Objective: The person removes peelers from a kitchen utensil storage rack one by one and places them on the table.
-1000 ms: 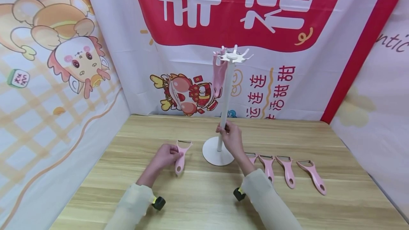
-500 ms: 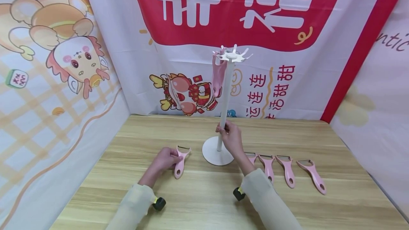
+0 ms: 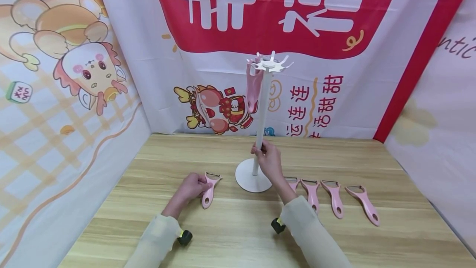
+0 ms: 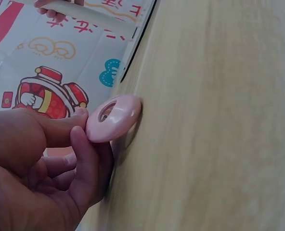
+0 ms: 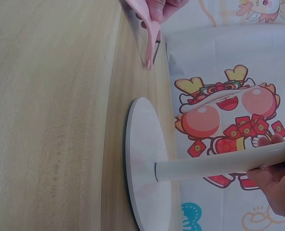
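Note:
A pink Y-shaped peeler (image 3: 209, 191) is pinched by its handle in my left hand (image 3: 191, 186), left of the white stand. In the left wrist view its holed handle end (image 4: 114, 118) is down at the wooden surface; I cannot tell if all of it touches. My right hand (image 3: 270, 159) grips the lower pole (image 3: 261, 115) of the upright stand, above its round base (image 3: 253, 175). Another pink peeler (image 3: 254, 88) hangs from the left side of the stand's ring of hooks (image 3: 270, 63). The right wrist view shows the right hand's fingers (image 5: 279, 185) around the pole.
Several pink peelers lie in a row right of the stand, the outermost peeler (image 3: 366, 206) set slightly apart. My right forearm partly covers the innermost peeler (image 3: 292, 183). A printed cloth (image 3: 223, 65) hangs behind the wooden table (image 3: 238, 235).
My left hand has brought its peeler slightly down and toward me, mostly in the first half second. The right hand keeps its grip on the pole, and the stand stays put.

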Demonstrator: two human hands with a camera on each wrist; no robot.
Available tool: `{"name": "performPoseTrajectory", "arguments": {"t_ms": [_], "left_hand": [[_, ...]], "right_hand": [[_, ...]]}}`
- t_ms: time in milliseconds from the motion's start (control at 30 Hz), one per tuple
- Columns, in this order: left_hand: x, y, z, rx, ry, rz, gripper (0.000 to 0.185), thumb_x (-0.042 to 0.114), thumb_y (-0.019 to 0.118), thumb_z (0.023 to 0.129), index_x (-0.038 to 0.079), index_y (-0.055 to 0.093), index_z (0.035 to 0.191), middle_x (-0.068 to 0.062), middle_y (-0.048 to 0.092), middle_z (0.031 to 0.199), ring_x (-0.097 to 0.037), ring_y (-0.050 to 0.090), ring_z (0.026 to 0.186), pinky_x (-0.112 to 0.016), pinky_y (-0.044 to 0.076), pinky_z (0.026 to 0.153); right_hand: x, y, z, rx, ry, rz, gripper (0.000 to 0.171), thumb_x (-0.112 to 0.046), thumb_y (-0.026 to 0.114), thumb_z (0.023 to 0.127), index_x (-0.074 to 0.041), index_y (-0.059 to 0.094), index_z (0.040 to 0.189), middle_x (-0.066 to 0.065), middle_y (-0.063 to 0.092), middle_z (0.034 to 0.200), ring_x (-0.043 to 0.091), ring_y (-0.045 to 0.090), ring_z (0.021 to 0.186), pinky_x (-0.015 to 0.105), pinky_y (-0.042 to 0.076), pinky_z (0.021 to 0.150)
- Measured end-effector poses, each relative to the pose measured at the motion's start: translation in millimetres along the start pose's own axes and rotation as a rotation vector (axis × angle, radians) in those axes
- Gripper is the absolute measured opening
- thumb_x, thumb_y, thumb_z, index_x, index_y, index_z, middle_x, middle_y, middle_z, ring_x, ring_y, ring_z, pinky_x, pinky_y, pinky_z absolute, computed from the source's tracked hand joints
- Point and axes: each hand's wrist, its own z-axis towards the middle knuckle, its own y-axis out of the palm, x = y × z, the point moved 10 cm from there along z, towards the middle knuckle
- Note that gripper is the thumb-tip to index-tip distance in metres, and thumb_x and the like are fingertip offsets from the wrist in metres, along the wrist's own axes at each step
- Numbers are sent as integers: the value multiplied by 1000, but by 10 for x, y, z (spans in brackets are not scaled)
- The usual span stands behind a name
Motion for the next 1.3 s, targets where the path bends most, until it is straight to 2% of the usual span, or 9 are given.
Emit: {"name": "performPoseTrajectory", "arguments": {"t_ms": [300, 533, 667, 800, 900, 1000, 1167, 1300], "left_hand": [[43, -50, -31, 32, -8, 159, 10, 12, 73, 90, 3, 70, 85, -5, 63, 73, -10, 55, 60, -18, 46, 51], [90, -59, -50, 2, 1, 256, 16, 15, 71, 92, 5, 71, 79, -5, 64, 70, -11, 54, 58, -19, 42, 50], [138, -91, -85, -2, 20, 290, 17, 17, 71, 92, 6, 71, 79, -5, 65, 73, -12, 56, 60, -20, 45, 52], [213, -175, -108, 32, 40, 361, 21, 24, 69, 93, 5, 71, 84, -4, 66, 74, -14, 57, 62, -23, 45, 53], [322, -243, -125, 59, 68, 394, 26, 27, 68, 94, 2, 69, 96, -6, 68, 80, -16, 60, 67, -26, 48, 56], [478, -289, -142, 89, 117, 399, 33, 29, 68, 94, 0, 66, 109, -9, 70, 93, -19, 64, 79, -29, 54, 66], [823, -291, -191, 100, 226, 335, 34, 28, 68, 95, 2, 64, 116, -11, 70, 107, -24, 67, 98, -37, 59, 83], [1104, -276, -252, 86, 288, 264, 30, 27, 67, 96, 6, 64, 118, -10, 70, 110, -26, 66, 104, -38, 59, 86]], "right_hand": [[-12, 0, 2, 4, -4, -3, 6, -7, 66, 95, -2, 68, 97, 13, 72, 92, 25, 71, 89, 46, 59, 92], [-17, -2, 3, 6, -9, -10, 5, -6, 65, 95, -1, 68, 97, 13, 72, 91, 25, 71, 89, 46, 59, 92], [-8, -7, 2, 2, 6, -2, 6, -6, 65, 95, -1, 68, 97, 14, 72, 92, 26, 71, 91, 46, 59, 94], [-18, -5, 3, -1, 2, 0, 7, -6, 64, 96, -1, 68, 99, 14, 72, 93, 25, 71, 91, 46, 59, 94], [-22, -6, 3, 0, -2, 3, 6, -5, 64, 96, -1, 67, 99, 14, 72, 93, 25, 71, 91, 46, 59, 94], [-8, -2, -2, -5, 12, 8, 7, -4, 64, 96, -1, 67, 101, 13, 71, 94, 25, 70, 93, 46, 58, 96], [14, 6, -8, -9, 30, 7, 7, -6, 64, 96, -2, 67, 101, 12, 71, 95, 25, 70, 93, 45, 58, 96], [24, 15, -11, -9, 40, 8, 8, -6, 64, 96, -3, 67, 102, 12, 71, 96, 25, 71, 95, 45, 57, 97]]}}
